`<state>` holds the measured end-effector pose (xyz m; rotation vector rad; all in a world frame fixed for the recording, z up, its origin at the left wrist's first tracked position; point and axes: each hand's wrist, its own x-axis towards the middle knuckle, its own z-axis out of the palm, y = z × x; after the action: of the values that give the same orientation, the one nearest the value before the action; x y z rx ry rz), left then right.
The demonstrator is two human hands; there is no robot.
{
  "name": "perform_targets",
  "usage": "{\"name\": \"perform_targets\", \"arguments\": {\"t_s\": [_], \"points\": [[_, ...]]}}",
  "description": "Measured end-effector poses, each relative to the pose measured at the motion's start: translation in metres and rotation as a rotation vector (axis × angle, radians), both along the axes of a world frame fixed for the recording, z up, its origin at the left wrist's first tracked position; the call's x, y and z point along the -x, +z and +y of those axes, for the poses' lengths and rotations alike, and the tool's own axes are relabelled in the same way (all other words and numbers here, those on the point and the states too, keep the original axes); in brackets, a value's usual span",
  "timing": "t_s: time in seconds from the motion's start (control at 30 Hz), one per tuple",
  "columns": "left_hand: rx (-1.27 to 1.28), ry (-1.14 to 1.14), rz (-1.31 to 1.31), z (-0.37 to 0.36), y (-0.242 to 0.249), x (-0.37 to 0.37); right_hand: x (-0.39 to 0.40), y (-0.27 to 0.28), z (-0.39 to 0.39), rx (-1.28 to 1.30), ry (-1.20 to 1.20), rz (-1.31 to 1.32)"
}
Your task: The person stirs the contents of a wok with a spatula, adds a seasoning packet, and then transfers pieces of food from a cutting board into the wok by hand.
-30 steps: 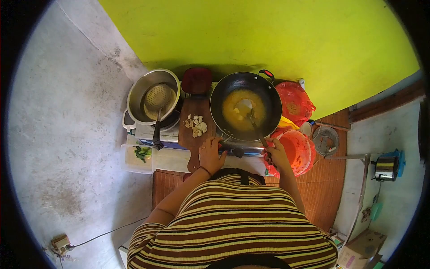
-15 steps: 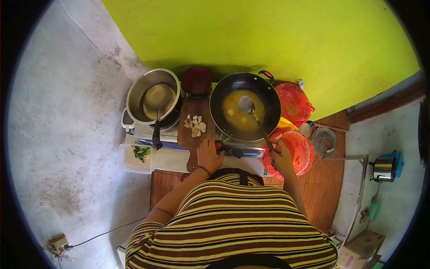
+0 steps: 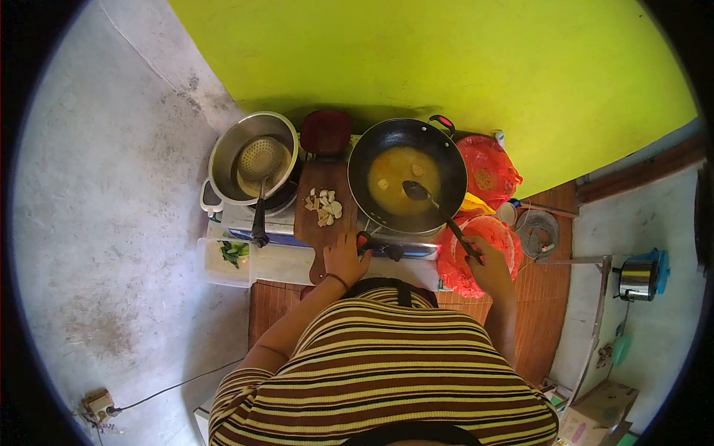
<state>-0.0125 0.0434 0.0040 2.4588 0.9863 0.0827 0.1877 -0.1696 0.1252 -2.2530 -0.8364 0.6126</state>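
My right hand (image 3: 489,267) is closed around the dark handle of a spatula (image 3: 455,227), whose blade dips into a black wok (image 3: 359,167). Yellow-orange broth (image 3: 390,167) with a few pale pieces fills the wok's bottom. At the wok's near side, my left hand (image 3: 346,260) is closed at its short black-and-red handle (image 3: 364,239), fingers partly hidden. Just left of it lies a wooden cutting board (image 3: 312,232) bearing a pile of peeled garlic cloves (image 3: 326,208).
A steel pot (image 3: 219,160) with a perforated skimmer (image 3: 260,158) in it stands left on the stove. Below it, a clear plastic box (image 3: 216,275) holds green leaves. Red plastic bags (image 3: 513,245) cover containers at right. A dark red container (image 3: 326,132) sits behind the board.
My right hand has shifted right and slightly back with the spatula. The blade has turned and moved nearer within the broth. My left hand stays in place.
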Motion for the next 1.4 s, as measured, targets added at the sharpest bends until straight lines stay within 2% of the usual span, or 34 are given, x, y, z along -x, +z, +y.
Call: {"name": "perform_targets", "arguments": {"t_s": [0.1, 0.33, 0.5, 0.67, 0.7, 0.8, 0.9, 1.23, 1.3, 1.4], "points": [[-0.017, 0.013, -0.017, -0.001, -0.005, -0.001, -0.003, -0.021, 0.0, -0.097, 0.025, -0.047], [-0.003, -0.003, 0.01, 0.001, -0.005, -0.001, 0.0, -0.024, 0.011, -0.074, -0.085, 0.016], [0.111, 0.0, 0.073, 0.003, 0.003, -0.002, -0.003, -0.031, 0.011, -0.059, -0.084, 0.052], [0.119, 0.003, 0.069, 0.003, 0.0, -0.002, -0.001, -0.061, 0.013, -0.092, -0.083, 0.148], [0.118, 0.005, 0.084, 0.003, 0.002, -0.002, 0.001, -0.06, 0.016, -0.108, -0.08, 0.157], [0.14, 0.013, 0.069, 0.002, 0.003, -0.002, 0.006, -0.043, 0.022, 0.002, -0.2, 0.432], [0.154, 0.023, 0.071, 0.003, 0.004, -0.002, 0.006, -0.052, 0.02, -0.043, -0.176, 0.457], [0.132, 0.006, 0.008, 0.003, -0.006, -0.001, 0.007, -0.049, 0.018, -0.107, -0.158, 0.309], [0.142, 0.009, 0.064, 0.002, -0.001, -0.001, 0.007, -0.052, 0.018, -0.144, -0.133, 0.278], [0.145, 0.022, 0.075, 0.003, 0.004, -0.003, 0.007, -0.058, 0.018, -0.189, -0.112, 0.322]]}}
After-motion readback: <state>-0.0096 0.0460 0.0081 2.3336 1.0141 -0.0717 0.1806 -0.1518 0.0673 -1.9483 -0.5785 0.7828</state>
